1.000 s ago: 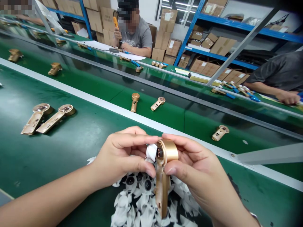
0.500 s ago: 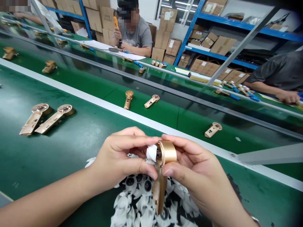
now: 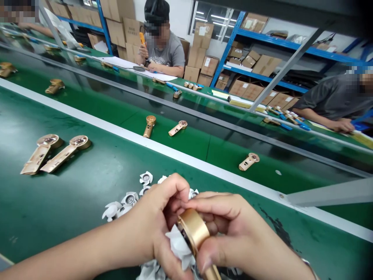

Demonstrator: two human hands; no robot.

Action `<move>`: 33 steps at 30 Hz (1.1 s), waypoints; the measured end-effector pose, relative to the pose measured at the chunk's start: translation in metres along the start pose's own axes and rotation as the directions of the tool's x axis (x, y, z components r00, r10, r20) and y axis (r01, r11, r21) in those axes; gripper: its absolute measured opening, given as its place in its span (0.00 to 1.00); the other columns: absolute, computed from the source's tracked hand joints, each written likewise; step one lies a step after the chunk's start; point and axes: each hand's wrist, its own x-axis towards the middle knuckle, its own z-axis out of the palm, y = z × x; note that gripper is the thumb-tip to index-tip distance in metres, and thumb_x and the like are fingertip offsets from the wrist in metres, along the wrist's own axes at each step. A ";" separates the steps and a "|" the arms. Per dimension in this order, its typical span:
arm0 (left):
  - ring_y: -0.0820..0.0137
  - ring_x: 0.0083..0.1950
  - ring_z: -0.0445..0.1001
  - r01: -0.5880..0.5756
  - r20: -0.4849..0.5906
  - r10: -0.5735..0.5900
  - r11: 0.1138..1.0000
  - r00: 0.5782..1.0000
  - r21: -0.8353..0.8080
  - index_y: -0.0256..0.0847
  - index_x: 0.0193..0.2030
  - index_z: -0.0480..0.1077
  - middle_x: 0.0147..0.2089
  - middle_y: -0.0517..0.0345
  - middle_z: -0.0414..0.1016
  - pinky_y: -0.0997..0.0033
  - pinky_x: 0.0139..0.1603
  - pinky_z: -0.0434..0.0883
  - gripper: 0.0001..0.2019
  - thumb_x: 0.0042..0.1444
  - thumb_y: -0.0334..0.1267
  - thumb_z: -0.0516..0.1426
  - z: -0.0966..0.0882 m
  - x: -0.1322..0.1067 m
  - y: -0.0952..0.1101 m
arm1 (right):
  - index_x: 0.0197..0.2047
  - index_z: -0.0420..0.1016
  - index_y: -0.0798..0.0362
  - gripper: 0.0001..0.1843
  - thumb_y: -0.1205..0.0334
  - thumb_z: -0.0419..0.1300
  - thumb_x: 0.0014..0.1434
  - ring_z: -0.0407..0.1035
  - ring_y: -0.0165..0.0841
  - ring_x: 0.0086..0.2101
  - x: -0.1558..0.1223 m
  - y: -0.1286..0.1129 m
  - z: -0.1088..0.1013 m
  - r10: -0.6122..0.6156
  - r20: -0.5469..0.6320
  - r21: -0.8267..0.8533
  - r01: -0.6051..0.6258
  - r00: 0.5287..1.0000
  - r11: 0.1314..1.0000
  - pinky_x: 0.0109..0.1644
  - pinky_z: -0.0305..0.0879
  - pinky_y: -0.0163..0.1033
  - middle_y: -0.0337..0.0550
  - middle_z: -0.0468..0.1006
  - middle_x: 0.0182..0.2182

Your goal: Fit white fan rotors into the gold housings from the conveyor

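Observation:
My right hand (image 3: 233, 237) grips a gold housing (image 3: 196, 230) by its round head, low in the view, its handle running off the bottom edge. My left hand (image 3: 159, 225) pinches a white fan impeller (image 3: 180, 246) against the open face of that head. Both hands are closed. Under and behind my hands lies a pile of white impellers (image 3: 128, 200) on the green bench mat (image 3: 58, 202).
Two gold housings (image 3: 51, 153) lie at the left on the mat. More housings (image 3: 163, 126) (image 3: 248, 161) ride the green conveyor belt (image 3: 221, 146) beyond a white rail. Two other people work at the far bench, before blue shelves of cardboard boxes (image 3: 250, 83).
My hands with the housing have dropped lower in view and the head has tilted. The impeller sits against its face. The housings on the conveyor have drifted left.

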 end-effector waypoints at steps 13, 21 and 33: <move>0.79 0.26 0.50 0.189 -0.042 -0.184 0.962 0.982 0.198 0.45 0.33 0.54 0.26 0.73 0.54 0.79 0.21 0.47 0.33 0.29 0.34 0.74 0.004 0.002 0.006 | 0.54 0.82 0.38 0.31 0.58 0.78 0.45 0.80 0.36 0.34 0.004 -0.005 -0.004 -0.151 0.069 -0.492 0.166 0.986 0.855 0.39 0.74 0.33 0.40 0.85 0.38; 0.72 0.36 0.58 0.226 -0.072 -0.215 0.895 0.974 0.385 0.43 0.35 0.57 0.34 0.66 0.61 0.74 0.33 0.58 0.17 0.48 0.34 0.64 -0.004 0.008 0.034 | 0.54 0.83 0.44 0.28 0.56 0.76 0.48 0.79 0.38 0.41 0.020 -0.012 0.014 -0.284 0.186 -0.603 0.338 0.941 0.723 0.44 0.73 0.35 0.43 0.85 0.43; 0.66 0.42 0.72 0.276 -0.149 -0.243 0.922 0.958 0.272 0.50 0.56 0.46 0.45 0.59 0.68 0.68 0.38 0.70 0.41 0.40 0.28 0.67 -0.004 0.005 0.031 | 0.51 0.75 0.46 0.30 0.55 0.77 0.45 0.74 0.34 0.32 0.031 0.000 0.022 -0.240 0.010 -0.808 0.150 0.971 0.570 0.32 0.66 0.34 0.38 0.82 0.37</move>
